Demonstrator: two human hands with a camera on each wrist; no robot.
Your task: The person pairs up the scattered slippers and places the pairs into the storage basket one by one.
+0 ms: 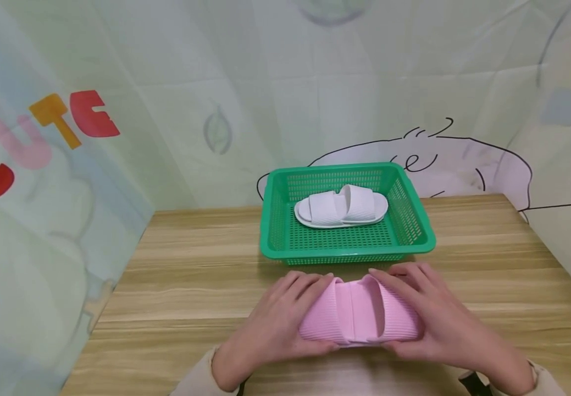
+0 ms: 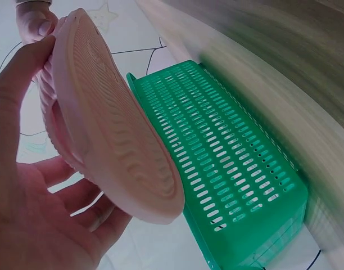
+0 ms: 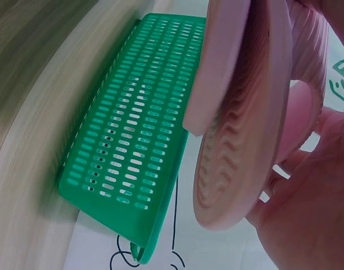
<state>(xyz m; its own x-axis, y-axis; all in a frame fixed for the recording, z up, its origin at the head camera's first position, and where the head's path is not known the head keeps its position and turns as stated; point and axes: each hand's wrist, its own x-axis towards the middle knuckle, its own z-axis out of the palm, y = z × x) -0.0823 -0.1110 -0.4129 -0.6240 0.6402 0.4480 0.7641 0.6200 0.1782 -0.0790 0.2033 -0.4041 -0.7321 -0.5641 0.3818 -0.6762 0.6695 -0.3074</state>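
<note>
A pair of pink slippers (image 1: 322,319) is held up in front of the basket, with ribbed straps facing up in the head view. My left hand (image 1: 280,319) grips the left end, thumb on the near side and fingers over the far side. At the other end my right hand (image 1: 438,319) holds on in the same way. Wavy tread shows on the pink sole (image 2: 118,118) in the left wrist view. Two soles lie close together in the right wrist view, the nearer pink slipper (image 3: 239,163) partly overlapped by the other. Parts of the fingers are hidden.
Just beyond the hands stands a green plastic basket (image 1: 349,254) with slotted walls. White slippers (image 1: 325,208) lie inside it. The wooden table (image 1: 191,297) ends at a printed curtain (image 1: 176,110) behind. A dark object (image 1: 473,382) shows by the right wrist.
</note>
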